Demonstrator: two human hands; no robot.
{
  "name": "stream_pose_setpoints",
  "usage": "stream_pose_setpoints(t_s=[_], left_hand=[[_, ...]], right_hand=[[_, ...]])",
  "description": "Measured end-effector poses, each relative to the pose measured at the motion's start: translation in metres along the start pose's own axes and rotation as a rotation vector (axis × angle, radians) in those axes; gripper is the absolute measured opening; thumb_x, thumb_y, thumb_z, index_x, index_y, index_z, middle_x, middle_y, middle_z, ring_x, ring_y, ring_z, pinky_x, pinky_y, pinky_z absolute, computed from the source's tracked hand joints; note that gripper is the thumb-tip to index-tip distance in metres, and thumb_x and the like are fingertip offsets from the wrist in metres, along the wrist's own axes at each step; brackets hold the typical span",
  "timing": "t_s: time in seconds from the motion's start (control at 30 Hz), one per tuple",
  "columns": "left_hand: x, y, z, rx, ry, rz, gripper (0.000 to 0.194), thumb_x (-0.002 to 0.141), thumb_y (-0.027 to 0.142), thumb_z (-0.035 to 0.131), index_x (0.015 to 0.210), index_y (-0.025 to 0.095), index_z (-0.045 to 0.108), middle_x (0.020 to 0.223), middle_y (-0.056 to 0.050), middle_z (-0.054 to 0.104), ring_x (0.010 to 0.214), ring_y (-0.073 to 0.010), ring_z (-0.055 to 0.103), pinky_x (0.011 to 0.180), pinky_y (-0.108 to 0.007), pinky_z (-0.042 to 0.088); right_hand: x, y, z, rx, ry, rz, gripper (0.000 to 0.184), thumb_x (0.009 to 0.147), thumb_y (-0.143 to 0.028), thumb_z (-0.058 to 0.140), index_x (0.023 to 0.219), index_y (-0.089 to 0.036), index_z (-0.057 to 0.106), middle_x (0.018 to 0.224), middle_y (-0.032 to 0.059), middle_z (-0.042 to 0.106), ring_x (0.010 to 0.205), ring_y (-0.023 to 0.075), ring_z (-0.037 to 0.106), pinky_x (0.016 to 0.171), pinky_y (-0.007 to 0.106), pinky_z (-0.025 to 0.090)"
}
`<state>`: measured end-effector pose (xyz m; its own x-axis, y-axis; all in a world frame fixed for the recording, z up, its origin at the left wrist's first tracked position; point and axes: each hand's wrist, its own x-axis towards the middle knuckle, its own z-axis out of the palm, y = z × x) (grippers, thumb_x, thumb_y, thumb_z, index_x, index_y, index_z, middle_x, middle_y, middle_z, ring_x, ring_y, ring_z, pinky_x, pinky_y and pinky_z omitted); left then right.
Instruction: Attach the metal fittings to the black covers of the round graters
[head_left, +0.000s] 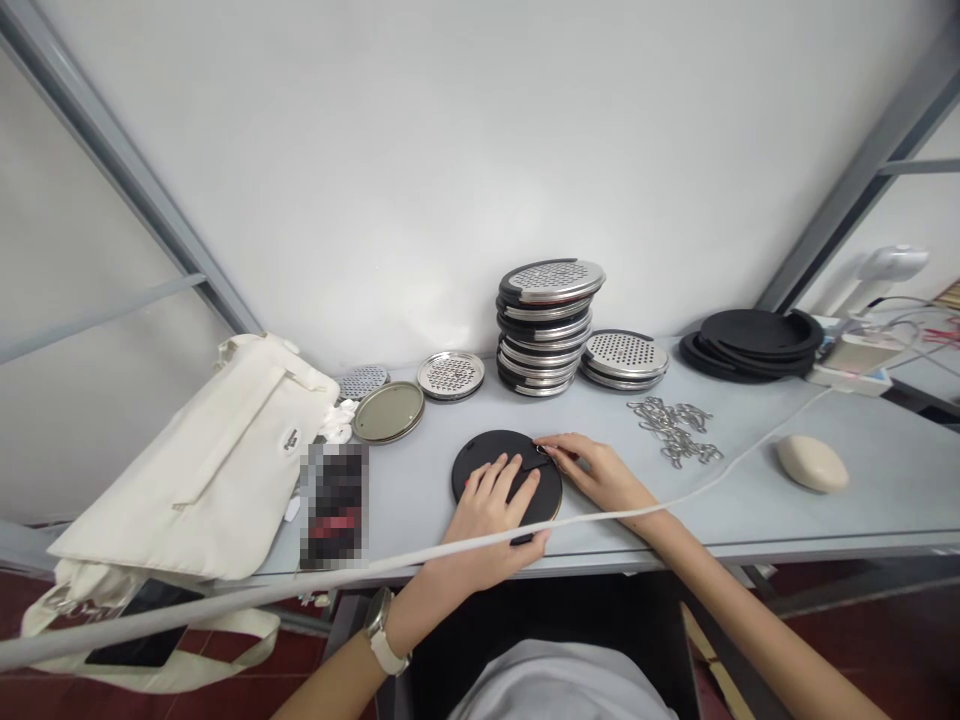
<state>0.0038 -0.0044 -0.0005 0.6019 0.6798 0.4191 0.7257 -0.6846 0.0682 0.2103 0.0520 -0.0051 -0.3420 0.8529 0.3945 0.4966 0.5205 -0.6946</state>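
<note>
A round black disc [471, 458] lies flat on the table near its front edge. My left hand [491, 520] rests on top of it, fingers stretched and spread, thumb toward the near rim. At the disc's upper right edge my right hand [589, 470] pinches a small metal clip [540, 449], only partly visible between the fingertips. To the right lies a loose heap of small wire clips [671, 428]. Behind the disc stands a tall stack of round perforated metal plates with black rims [551, 330], beside a lower stack of similar plates [626, 356].
A white cable [712, 494] crosses in front of my forearms. Left are a cream bag [217, 450], an olive round lid [388, 411] and a perforated plate [451, 375]. Right are black round covers [757, 340], a power strip [855, 380] and a beige oval object [813, 463].
</note>
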Motion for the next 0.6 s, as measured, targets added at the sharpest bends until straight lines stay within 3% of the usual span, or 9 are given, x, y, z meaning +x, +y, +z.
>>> stream_pose_setpoints(t_s=[0.3,0.5,0.6], left_hand=[[-0.0014,-0.0006,0.0017,-0.002,-0.010,-0.005,0.055,0.087,0.044,0.048,0.135,0.016,0.044,0.140,-0.014,0.042,0.131,-0.0315,0.036,0.104,-0.047,0.033],[-0.0010,-0.0004,0.0010,-0.007,0.005,0.002,0.055,0.087,0.043,0.050,0.135,0.017,0.044,0.139,-0.014,0.043,0.131,-0.0314,0.037,0.102,-0.048,0.035],[-0.0008,-0.0007,0.0010,-0.003,0.009,0.003,0.055,0.086,0.043,0.051,0.135,0.017,0.044,0.139,-0.014,0.044,0.130,-0.0316,0.037,0.102,-0.048,0.035]], right_hand=[[-0.0010,-0.0022,0.0004,-0.009,-0.041,0.049,0.029,0.092,-0.030,0.041,0.109,-0.019,0.061,0.105,0.0090,0.068,0.087,0.0187,0.064,0.077,0.031,0.051],[-0.0013,-0.0072,-0.0018,-0.006,-0.078,0.075,0.027,0.092,-0.030,0.038,0.105,-0.018,0.058,0.074,0.0034,0.063,0.064,0.0153,0.057,0.063,0.027,0.046],[-0.0027,-0.0080,-0.0020,0.006,-0.091,0.073,0.026,0.091,-0.029,0.039,0.107,-0.017,0.055,0.068,0.0003,0.057,0.060,0.0140,0.053,0.060,0.025,0.044]])
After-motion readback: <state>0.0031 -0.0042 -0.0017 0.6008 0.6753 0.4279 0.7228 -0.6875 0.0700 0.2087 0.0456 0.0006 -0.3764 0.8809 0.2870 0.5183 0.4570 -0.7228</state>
